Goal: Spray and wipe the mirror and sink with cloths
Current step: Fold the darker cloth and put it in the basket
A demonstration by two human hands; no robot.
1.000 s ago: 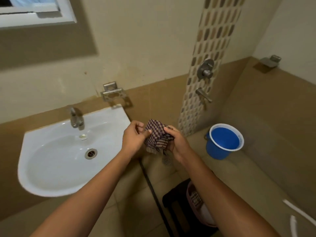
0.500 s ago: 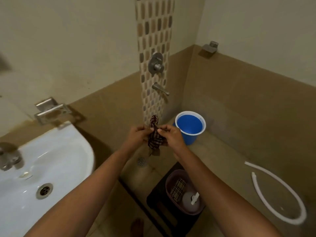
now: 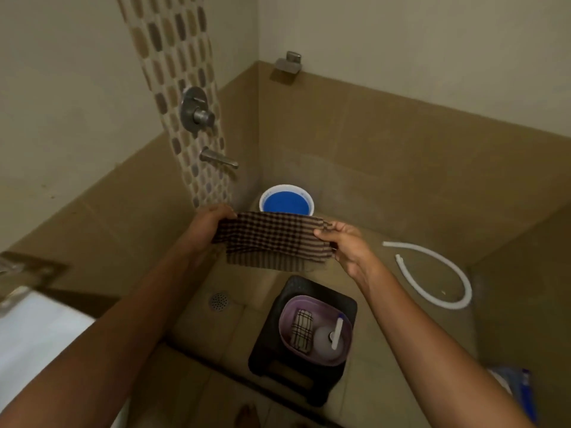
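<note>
A dark checked cloth (image 3: 272,239) is stretched flat between both hands, above the shower floor. My left hand (image 3: 210,225) pinches its left end and my right hand (image 3: 343,242) pinches its right end. Below, a purple tub (image 3: 285,327) on a black stool (image 3: 312,285) holds a second, folded checked cloth (image 3: 302,330) and a white spray bottle (image 3: 329,338). Only a corner of the white sink (image 3: 34,329) shows at the lower left. The mirror is out of view.
A blue bucket (image 3: 286,200) stands in the corner under the wall tap (image 3: 217,159). A white hose (image 3: 438,273) curls on the floor at right. A floor drain (image 3: 218,301) lies left of the stool. A metal soap holder (image 3: 21,270) sits above the sink.
The view has swung right, away from the sink toward the shower corner. The bunched cloth has been pulled open and spread wide between both hands.
</note>
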